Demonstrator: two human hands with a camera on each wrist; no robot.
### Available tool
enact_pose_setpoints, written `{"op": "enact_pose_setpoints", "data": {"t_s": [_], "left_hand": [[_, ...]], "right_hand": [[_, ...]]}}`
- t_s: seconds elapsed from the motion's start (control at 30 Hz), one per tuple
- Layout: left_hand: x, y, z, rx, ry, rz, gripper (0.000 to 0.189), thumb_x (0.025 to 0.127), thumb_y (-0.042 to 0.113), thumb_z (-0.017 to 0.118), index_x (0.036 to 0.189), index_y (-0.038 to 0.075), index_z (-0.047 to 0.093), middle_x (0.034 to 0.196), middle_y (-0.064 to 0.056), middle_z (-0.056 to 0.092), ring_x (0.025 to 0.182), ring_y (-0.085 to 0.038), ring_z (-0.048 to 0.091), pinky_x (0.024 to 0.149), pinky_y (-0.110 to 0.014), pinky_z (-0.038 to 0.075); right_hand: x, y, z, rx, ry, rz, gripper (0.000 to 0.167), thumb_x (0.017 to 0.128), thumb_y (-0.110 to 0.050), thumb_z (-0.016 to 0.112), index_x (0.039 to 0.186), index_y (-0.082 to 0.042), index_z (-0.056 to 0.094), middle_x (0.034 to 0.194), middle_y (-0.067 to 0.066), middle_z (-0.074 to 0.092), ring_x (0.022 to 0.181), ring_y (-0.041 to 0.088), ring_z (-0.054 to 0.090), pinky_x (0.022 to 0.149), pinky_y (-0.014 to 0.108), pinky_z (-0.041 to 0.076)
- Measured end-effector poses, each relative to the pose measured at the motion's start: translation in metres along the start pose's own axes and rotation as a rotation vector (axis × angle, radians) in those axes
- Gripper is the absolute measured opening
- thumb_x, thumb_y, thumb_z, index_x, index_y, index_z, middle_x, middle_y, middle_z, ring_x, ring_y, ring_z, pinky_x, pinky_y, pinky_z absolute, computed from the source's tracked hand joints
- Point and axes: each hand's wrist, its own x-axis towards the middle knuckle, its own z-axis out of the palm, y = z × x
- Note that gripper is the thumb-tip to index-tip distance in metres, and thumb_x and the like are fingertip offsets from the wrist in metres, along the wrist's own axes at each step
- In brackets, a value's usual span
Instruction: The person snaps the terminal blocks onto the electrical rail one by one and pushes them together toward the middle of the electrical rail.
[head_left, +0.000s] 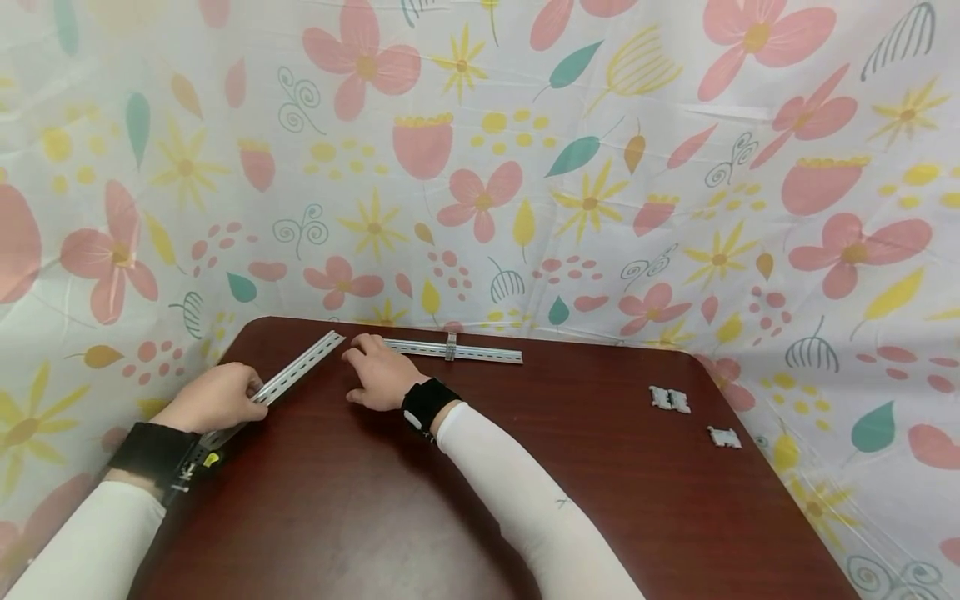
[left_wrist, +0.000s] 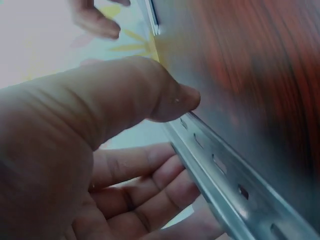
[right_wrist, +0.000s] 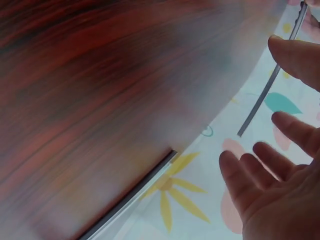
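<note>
At the table's left side, my left hand (head_left: 217, 398) grips a slotted metal DIN rail (head_left: 303, 362), which slants up toward the far edge. The left wrist view shows the thumb on top of this rail (left_wrist: 212, 160) and fingers curled beneath it. My right hand (head_left: 384, 375) hovers near the left end of a second DIN rail (head_left: 491, 355), its fingers loosely spread with nothing between them. That second rail lies along the far edge and carries a small grey clip-like piece (head_left: 451, 346). In the right wrist view, the held rail (right_wrist: 259, 105) appears beyond the fingers.
On the right side of the dark red-brown table (head_left: 585, 467) lie two small grey pieces (head_left: 669, 400) side by side. Another grey piece (head_left: 724, 437) sits nearer the right edge. A flower-patterned cloth (head_left: 480, 250) hangs behind and around the table.
</note>
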Motion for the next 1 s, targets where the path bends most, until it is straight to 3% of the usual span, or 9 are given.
{"op": "enact_pose_setpoints", "data": {"t_s": [0.13, 0.27, 0.33, 0.57, 0.8, 1.0], "left_hand": [[0.004, 0.016, 0.003, 0.034, 0.012, 0.05, 0.036, 0.084, 0.01, 0.081, 0.064, 0.017, 0.052, 0.064, 0.007, 0.037, 0.06, -0.013, 0.035, 0.059, -0.032, 0.029], [0.007, 0.03, 0.007, 0.051, 0.022, 0.07, 0.017, 0.083, 0.012, 0.085, 0.08, 0.01, 0.069, 0.082, -0.001, 0.059, 0.075, -0.017, 0.049, 0.067, -0.036, 0.043], [0.007, 0.036, 0.011, 0.049, 0.022, 0.077, 0.016, 0.083, 0.013, 0.087, 0.091, 0.007, 0.074, 0.093, -0.004, 0.064, 0.08, -0.018, 0.054, 0.071, -0.038, 0.047], [0.01, 0.056, 0.02, 0.055, 0.028, 0.141, 0.018, 0.082, 0.012, 0.088, 0.092, 0.012, 0.073, 0.091, -0.001, 0.06, 0.076, -0.014, 0.049, 0.068, -0.035, 0.044], [0.019, 0.068, 0.03, 0.063, 0.011, 0.186, 0.024, 0.082, 0.008, 0.086, 0.08, 0.02, 0.065, 0.087, 0.001, 0.053, 0.072, -0.013, 0.043, 0.063, -0.033, 0.036], [0.026, 0.082, 0.036, 0.081, -0.002, 0.237, 0.023, 0.08, 0.007, 0.084, 0.08, 0.023, 0.068, 0.086, 0.002, 0.056, 0.071, -0.012, 0.043, 0.062, -0.032, 0.036]], "right_hand": [[-0.006, 0.006, 0.0, -0.026, 0.032, 0.003, 0.07, 0.105, -0.044, 0.078, 0.163, -0.013, 0.053, 0.171, 0.013, 0.039, 0.158, 0.026, 0.038, 0.119, 0.034, 0.045], [-0.014, 0.013, -0.002, -0.027, 0.037, -0.013, 0.072, 0.104, -0.046, 0.08, 0.163, -0.013, 0.052, 0.173, 0.013, 0.037, 0.161, 0.027, 0.035, 0.121, 0.036, 0.044], [-0.018, 0.017, -0.003, -0.019, 0.031, -0.021, 0.072, 0.104, -0.045, 0.08, 0.163, -0.014, 0.053, 0.173, 0.013, 0.037, 0.161, 0.028, 0.034, 0.12, 0.036, 0.044], [-0.032, 0.033, -0.007, -0.022, 0.039, -0.042, 0.069, 0.101, -0.045, 0.084, 0.158, -0.015, 0.059, 0.168, 0.012, 0.045, 0.156, 0.028, 0.041, 0.122, 0.036, 0.042], [-0.052, 0.049, -0.007, -0.074, 0.025, -0.068, 0.063, 0.107, -0.045, 0.077, 0.157, -0.01, 0.061, 0.152, 0.008, 0.06, 0.14, 0.025, 0.055, 0.118, 0.034, 0.044], [-0.071, 0.059, -0.008, -0.105, 0.046, -0.083, 0.051, 0.109, -0.04, 0.074, 0.148, -0.008, 0.069, 0.138, 0.005, 0.067, 0.127, 0.021, 0.061, 0.111, 0.032, 0.048]]}}
